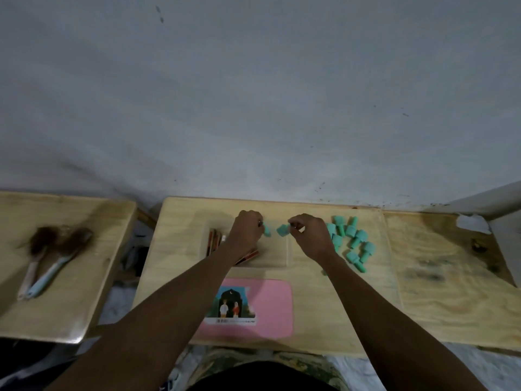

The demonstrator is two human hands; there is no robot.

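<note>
Nearest me I see the pink mat [277, 306] on the wooden table [174, 249]; beyond it the left hand [248, 230] is curled, pinching a teal piece [267, 232] that juts out to the right of its fingertips; the right hand [308, 235] pinches a second teal piece [282, 230] that sticks out leftward; both pieces sit just apart between the hands; the teal pile [349, 241] lies just right of the right hand.
</note>
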